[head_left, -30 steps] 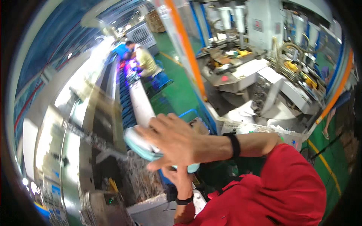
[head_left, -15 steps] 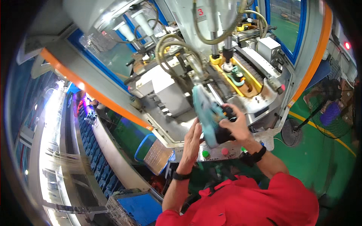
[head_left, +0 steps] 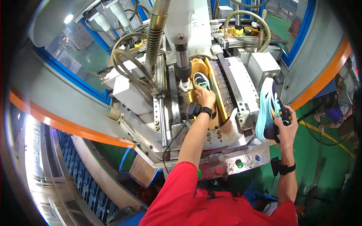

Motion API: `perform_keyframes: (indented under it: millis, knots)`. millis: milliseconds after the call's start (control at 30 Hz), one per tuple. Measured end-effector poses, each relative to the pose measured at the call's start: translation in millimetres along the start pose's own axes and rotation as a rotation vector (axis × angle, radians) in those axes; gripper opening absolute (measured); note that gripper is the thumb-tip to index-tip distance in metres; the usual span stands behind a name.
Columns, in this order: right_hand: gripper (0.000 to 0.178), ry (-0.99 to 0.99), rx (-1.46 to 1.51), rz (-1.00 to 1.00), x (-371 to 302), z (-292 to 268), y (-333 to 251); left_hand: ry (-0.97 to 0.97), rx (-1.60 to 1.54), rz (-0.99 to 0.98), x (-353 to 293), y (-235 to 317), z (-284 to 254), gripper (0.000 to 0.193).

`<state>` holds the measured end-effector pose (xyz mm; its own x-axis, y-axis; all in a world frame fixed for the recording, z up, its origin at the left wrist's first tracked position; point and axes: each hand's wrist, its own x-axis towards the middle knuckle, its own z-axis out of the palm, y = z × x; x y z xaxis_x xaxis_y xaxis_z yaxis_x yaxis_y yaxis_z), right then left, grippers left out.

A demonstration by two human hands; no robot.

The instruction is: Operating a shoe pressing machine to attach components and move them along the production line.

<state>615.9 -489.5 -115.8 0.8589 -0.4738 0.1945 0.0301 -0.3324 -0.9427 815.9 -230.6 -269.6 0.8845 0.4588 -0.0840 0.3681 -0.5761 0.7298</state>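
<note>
My right hand (head_left: 288, 127) grips a light-blue and black sneaker (head_left: 267, 109) by its opening, out at the right side of the machine, with the sole turned to the left. My left hand (head_left: 206, 98) reaches down into the yellow-lined trough (head_left: 222, 98) of the pressing machine. Its fingers close on the near part of a second sneaker (head_left: 201, 80), dark with a light-blue edge, which lies in the trough. My fingers and palm hide part of that shoe. Just left of it stands a metal press rod (head_left: 182, 60) with a whitish pad (head_left: 185, 86) below.
Hoses (head_left: 154, 39) and white boxes (head_left: 130, 96) flank the trough. Push buttons (head_left: 239, 164) line the machine's front edge. An orange-edged frame (head_left: 71, 123) curves round both sides. A conveyor (head_left: 81, 169) runs at left; a caged fan (head_left: 328, 120) stands at right.
Both hands were together on one sneaker before the machine. Now my right hand has carried it off to the right, and my left has let go and reached into the trough. The view has shifted.
</note>
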Motion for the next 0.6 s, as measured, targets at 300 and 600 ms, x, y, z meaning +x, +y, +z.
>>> perform_keyframes:
  millis: [300,600]
  knots:
    - [0.059,-0.422,-0.46,0.028,126.9,143.2,-64.7,-0.393,-1.164,-0.241,-61.4,-57.0,-120.2,0.024]
    - [0.032,-0.412,-0.664,-0.442,75.7,367.2,28.4,-0.151,-1.062,-0.353,-287.4,-119.4,-338.7,0.052]
